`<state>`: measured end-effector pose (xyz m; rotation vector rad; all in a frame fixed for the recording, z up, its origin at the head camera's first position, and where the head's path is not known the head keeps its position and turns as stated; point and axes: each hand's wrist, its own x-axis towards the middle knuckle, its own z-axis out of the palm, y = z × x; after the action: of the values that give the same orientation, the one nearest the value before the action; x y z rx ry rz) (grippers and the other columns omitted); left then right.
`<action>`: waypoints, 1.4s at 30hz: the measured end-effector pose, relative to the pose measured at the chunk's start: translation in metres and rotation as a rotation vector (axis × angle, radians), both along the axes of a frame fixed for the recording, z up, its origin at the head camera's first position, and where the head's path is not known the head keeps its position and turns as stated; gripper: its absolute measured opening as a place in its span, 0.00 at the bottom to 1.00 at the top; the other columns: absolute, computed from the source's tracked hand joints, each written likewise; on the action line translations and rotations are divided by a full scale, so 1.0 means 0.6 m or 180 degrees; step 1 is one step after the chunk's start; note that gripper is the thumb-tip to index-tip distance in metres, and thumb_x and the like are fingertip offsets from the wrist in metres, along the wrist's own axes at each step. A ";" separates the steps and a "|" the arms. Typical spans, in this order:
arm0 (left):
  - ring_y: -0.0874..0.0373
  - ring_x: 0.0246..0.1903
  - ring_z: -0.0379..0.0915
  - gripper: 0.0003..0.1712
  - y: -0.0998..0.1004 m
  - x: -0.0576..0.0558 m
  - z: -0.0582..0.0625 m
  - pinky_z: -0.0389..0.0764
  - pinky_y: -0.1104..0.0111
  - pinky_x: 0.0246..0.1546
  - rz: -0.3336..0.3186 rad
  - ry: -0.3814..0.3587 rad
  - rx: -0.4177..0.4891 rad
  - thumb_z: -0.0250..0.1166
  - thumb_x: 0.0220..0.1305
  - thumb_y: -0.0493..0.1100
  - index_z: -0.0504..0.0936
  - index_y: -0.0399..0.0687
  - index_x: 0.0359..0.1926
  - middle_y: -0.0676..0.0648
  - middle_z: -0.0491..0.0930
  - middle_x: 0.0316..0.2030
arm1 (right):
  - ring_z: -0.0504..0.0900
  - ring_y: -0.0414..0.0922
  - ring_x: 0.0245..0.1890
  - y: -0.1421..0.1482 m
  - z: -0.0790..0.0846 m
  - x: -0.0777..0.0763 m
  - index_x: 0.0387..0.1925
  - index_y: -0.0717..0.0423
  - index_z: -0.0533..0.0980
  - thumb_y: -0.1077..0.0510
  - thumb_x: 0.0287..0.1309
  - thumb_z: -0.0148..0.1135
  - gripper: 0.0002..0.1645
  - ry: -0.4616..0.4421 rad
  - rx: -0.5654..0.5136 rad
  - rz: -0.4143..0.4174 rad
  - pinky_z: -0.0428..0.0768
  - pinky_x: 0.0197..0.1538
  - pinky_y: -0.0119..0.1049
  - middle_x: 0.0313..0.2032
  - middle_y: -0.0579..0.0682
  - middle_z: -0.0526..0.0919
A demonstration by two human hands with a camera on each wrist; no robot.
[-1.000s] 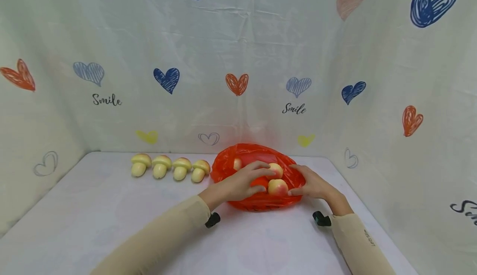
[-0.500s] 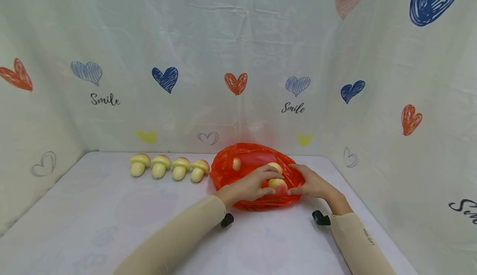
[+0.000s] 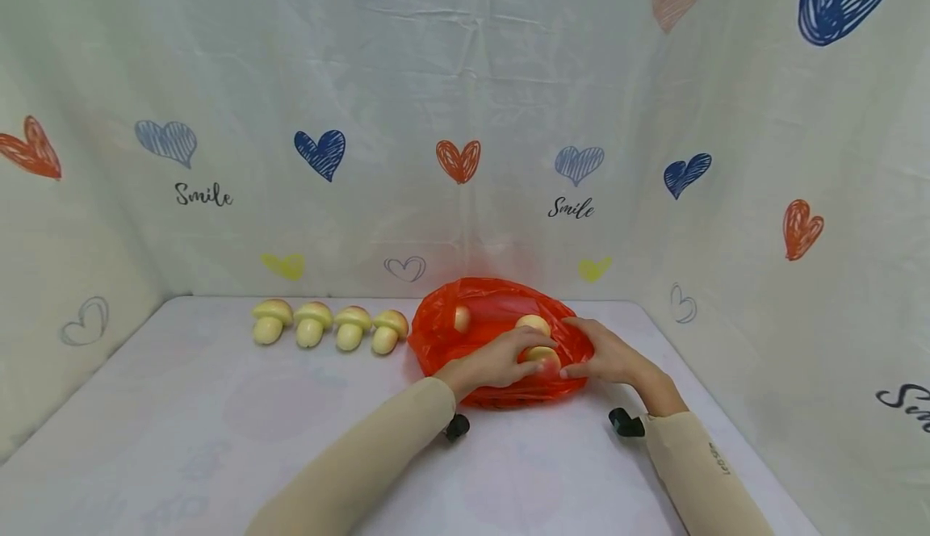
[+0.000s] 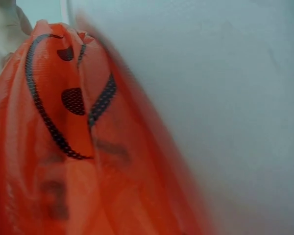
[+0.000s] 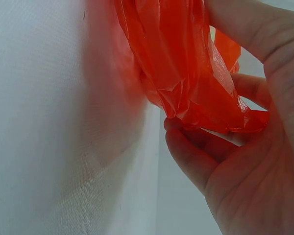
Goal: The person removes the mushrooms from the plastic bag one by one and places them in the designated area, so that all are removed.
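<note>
An orange plastic bag lies open on the white table, right of centre. My left hand reaches into it, and its fingers curl round a yellow-pink toy mushroom. Two more mushrooms, one just behind and one at the bag's left side, lie inside. My right hand grips the bag's right edge. In the right wrist view the right hand pinches crumpled orange plastic between thumb and fingers. The left wrist view shows only the bag's printed side.
Several toy mushrooms stand in a row on the table to the left of the bag. Cloth walls printed with hearts close in the back and both sides. Black wrist cameras sit at both cuffs.
My left arm has slid right and deeper into the bag, and its fingers have closed over the front mushroom. The right hand has kept its hold on the bag's edge.
</note>
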<state>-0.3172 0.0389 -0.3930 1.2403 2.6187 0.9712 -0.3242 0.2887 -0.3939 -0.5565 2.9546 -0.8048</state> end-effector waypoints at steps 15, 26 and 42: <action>0.63 0.57 0.63 0.23 0.000 -0.007 -0.013 0.69 0.61 0.60 0.0169 -0.0172 -0.0072 0.61 0.65 0.51 0.73 0.68 0.61 0.61 0.69 0.59 | 0.65 0.58 0.61 0.002 -0.002 -0.002 0.68 0.52 0.61 0.34 0.37 0.74 0.58 0.0027 0.0003 0.0039 0.74 0.54 0.58 0.63 0.56 0.66; 0.61 0.57 0.62 0.25 0.004 -0.013 -0.015 0.68 0.64 0.60 0.0181 0.0116 -0.0270 0.62 0.64 0.52 0.71 0.63 0.62 0.56 0.69 0.58 | 0.65 0.57 0.61 0.001 -0.002 -0.002 0.68 0.53 0.61 0.36 0.38 0.74 0.57 0.0067 0.0000 0.0093 0.74 0.54 0.58 0.63 0.56 0.66; 0.60 0.49 0.65 0.32 0.003 -0.013 -0.012 0.73 0.69 0.52 0.0394 0.0100 -0.0243 0.67 0.60 0.48 0.69 0.63 0.65 0.52 0.64 0.53 | 0.65 0.58 0.62 0.001 0.000 -0.002 0.68 0.52 0.60 0.37 0.39 0.75 0.57 0.0001 -0.0032 0.0048 0.73 0.55 0.58 0.64 0.57 0.65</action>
<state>-0.3250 0.0406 -0.4005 1.0971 2.7573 0.8669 -0.3257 0.2892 -0.3942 -0.5788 2.9447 -0.8187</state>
